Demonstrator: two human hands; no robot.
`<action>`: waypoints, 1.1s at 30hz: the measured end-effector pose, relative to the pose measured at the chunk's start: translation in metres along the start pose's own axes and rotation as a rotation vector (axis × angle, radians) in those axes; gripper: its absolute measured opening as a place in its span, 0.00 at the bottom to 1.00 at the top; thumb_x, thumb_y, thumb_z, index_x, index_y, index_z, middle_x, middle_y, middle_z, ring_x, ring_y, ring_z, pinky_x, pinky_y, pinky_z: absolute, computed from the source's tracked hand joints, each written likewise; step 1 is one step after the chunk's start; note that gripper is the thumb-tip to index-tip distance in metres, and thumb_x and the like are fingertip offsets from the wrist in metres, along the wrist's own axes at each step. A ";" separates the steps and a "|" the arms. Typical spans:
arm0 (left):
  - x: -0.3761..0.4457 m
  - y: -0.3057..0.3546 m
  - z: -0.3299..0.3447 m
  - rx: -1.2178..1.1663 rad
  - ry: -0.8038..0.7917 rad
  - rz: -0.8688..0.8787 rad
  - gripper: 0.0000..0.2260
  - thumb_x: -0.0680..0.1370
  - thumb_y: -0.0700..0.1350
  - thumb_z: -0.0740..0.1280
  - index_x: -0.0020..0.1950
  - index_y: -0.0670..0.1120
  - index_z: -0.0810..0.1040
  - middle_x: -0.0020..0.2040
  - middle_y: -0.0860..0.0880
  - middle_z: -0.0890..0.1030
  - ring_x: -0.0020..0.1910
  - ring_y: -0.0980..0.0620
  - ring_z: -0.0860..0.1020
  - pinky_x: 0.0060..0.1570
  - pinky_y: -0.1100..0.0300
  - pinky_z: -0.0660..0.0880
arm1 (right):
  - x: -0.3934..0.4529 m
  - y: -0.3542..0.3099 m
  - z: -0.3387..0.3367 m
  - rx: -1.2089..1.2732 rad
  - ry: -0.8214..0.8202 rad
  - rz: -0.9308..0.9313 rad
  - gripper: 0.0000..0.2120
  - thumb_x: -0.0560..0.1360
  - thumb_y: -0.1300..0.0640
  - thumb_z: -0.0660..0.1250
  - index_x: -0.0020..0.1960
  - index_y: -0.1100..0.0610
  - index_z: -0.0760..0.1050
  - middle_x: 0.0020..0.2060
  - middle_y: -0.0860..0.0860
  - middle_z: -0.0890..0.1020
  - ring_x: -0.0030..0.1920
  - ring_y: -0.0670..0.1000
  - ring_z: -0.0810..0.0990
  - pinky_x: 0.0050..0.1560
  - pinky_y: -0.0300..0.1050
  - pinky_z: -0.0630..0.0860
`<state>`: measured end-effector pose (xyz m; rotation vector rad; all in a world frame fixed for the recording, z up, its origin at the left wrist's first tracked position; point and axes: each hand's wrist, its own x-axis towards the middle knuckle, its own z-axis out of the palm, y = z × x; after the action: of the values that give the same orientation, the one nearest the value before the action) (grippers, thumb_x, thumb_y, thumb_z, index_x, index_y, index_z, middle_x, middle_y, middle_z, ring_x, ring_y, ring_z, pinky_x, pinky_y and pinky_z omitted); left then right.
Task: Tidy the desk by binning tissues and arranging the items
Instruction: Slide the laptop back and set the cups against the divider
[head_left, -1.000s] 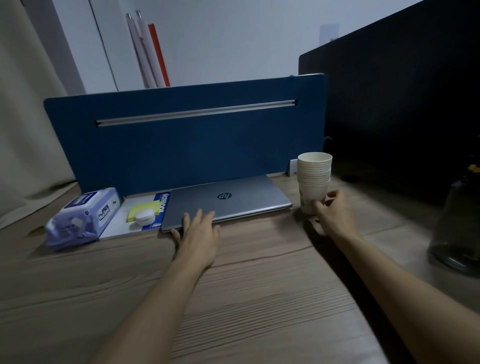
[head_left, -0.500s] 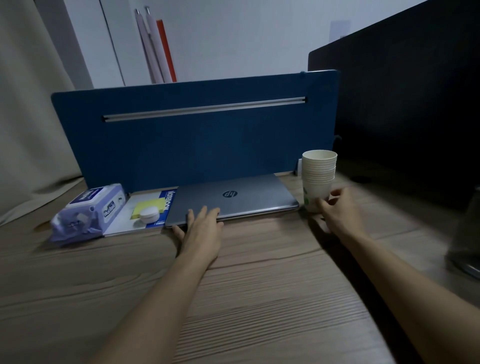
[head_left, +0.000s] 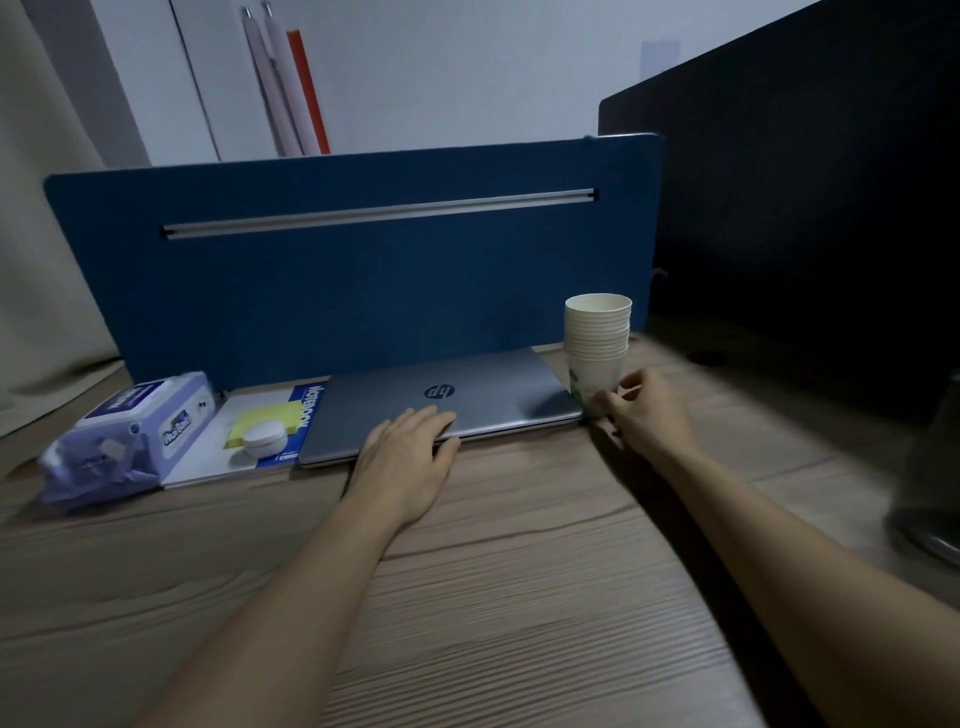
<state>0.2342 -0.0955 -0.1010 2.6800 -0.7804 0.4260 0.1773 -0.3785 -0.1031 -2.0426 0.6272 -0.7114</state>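
A closed grey laptop (head_left: 467, 395) lies against the blue divider at the back of the wooden desk (head_left: 493, 597). My left hand (head_left: 405, 457) rests flat on the laptop's front edge, fingers spread. A stack of white paper cups (head_left: 596, 345) stands upright at the laptop's right corner. My right hand (head_left: 649, 415) has its fingertips pinched on the base of the bottom cup. Left of the laptop lies a notebook (head_left: 228, 441) carrying a yellow sticky pad (head_left: 270, 421) and a small white round case (head_left: 265, 439). A purple pack of wet wipes (head_left: 124, 436) sits at the far left.
The blue divider panel (head_left: 353, 270) walls the back edge. A black panel (head_left: 810, 208) closes the right side. A dark blurred glass object (head_left: 930, 478) stands at the right edge. Beige curtain (head_left: 36, 260) hangs at the left. Bare desk surface stretches in front of the items.
The cup stack now stands closer to the laptop's right corner, with my right hand still at its base. My left hand has slid a little further onto the laptop lid.
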 end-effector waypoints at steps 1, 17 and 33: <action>0.003 0.001 0.001 0.001 -0.001 0.018 0.20 0.82 0.56 0.55 0.74 0.55 0.67 0.76 0.52 0.65 0.76 0.51 0.60 0.73 0.54 0.54 | 0.003 0.000 0.002 0.000 -0.009 0.001 0.13 0.73 0.50 0.72 0.49 0.54 0.70 0.42 0.55 0.82 0.34 0.52 0.82 0.25 0.41 0.73; 0.046 0.006 0.015 0.055 0.064 0.189 0.19 0.80 0.59 0.54 0.66 0.56 0.74 0.66 0.58 0.76 0.63 0.54 0.74 0.59 0.55 0.70 | 0.081 -0.003 0.047 -0.091 -0.038 -0.072 0.15 0.71 0.50 0.73 0.51 0.60 0.76 0.45 0.56 0.83 0.47 0.56 0.80 0.43 0.46 0.74; 0.054 0.010 0.020 0.071 0.112 0.197 0.19 0.79 0.60 0.50 0.58 0.56 0.76 0.57 0.60 0.80 0.54 0.56 0.77 0.47 0.58 0.68 | 0.119 -0.008 0.073 -0.107 -0.038 -0.071 0.17 0.73 0.48 0.69 0.51 0.61 0.78 0.47 0.61 0.83 0.52 0.61 0.80 0.46 0.46 0.72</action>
<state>0.2764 -0.1359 -0.0976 2.6260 -1.0167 0.6566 0.3135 -0.4120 -0.1004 -2.1814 0.5843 -0.6917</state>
